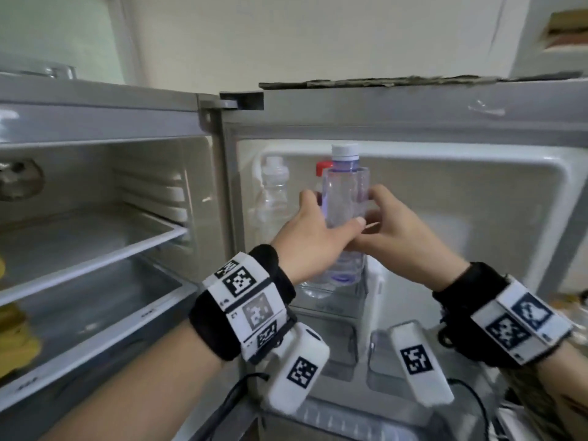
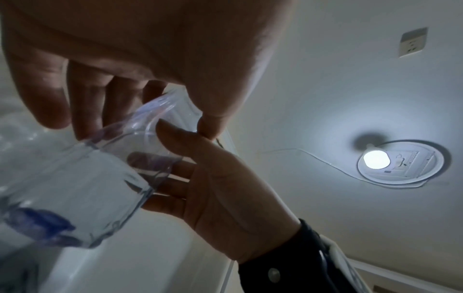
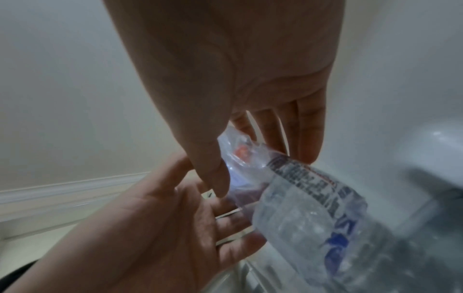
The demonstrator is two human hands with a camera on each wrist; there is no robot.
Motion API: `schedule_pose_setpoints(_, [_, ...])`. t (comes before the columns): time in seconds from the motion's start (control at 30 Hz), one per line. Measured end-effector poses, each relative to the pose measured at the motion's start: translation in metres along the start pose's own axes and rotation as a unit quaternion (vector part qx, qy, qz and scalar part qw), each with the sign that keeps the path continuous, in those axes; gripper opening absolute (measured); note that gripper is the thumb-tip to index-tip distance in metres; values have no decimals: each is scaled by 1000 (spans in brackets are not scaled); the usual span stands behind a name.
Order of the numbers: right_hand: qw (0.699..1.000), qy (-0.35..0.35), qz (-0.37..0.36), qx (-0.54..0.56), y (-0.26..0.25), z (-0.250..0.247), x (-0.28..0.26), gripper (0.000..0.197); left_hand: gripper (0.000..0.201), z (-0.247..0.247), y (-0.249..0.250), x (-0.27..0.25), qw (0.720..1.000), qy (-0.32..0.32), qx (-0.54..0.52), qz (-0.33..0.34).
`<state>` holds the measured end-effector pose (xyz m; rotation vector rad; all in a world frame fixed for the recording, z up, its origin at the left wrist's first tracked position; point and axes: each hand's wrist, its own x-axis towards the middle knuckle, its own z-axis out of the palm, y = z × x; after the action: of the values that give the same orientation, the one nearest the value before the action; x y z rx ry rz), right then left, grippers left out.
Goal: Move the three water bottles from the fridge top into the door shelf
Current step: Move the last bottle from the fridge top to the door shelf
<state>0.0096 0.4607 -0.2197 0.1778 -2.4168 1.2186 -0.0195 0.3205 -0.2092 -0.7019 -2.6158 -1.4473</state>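
Both hands hold one clear water bottle upright in front of the inner face of the open fridge door. The left hand wraps the bottle's middle from the left, its fingers curled round the far side and its thumb lying across the near side. The right hand meets it from the right, its fingers bent round the far side and its thumb up against the bottle's right edge, so the two hands touch just below the bottle's middle. The bottle has a white cap and a bluish tint at its shoulder and near its base; its bottom sits low in the door shelf, though whether it rests on the shelf floor cannot be told.

Behind it in the same shelf stand two more bottles: a clear one at the far left and, between that and the held bottle, one with a red cap, mostly hidden.

In the left wrist view the left hand's fingers curl over the bottle's clear body, with the right hand's palm opposite. The right wrist view shows the bottle's printed label between the two palms.

To the left the fridge compartment stands open with its shelves, and something yellow shows at its left edge.
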Motion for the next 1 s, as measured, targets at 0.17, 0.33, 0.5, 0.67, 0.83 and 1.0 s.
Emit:
schedule_pose_setpoints(0.17, [1000,12,16,15,27,-2,2,61,51,23,-6,9,1000,6,-11,0])
schedule_pose_setpoints(0.33, [1000,15,16,13,45,0,4,61,53,34,-15,11,999,37,1,13])
schedule_pose_setpoints(0.5, [1000,27,16,4,54,-2,4,64,39,39,-16,10,998,60,7,28])
schedule_pose_setpoints(0.67, [999,41,19,-27,58,-2,5,59,35,43,-17,12,997,75,8,33])
schedule_pose_setpoints(0.83, [998,54,17,-39,58,2,1,58,51,49,-21,7,995,98,3,37])
schedule_pose_setpoints(1.0, [997,64,18,-39,55,6,1,61,53,49,-23,7,994,102,-2,39])
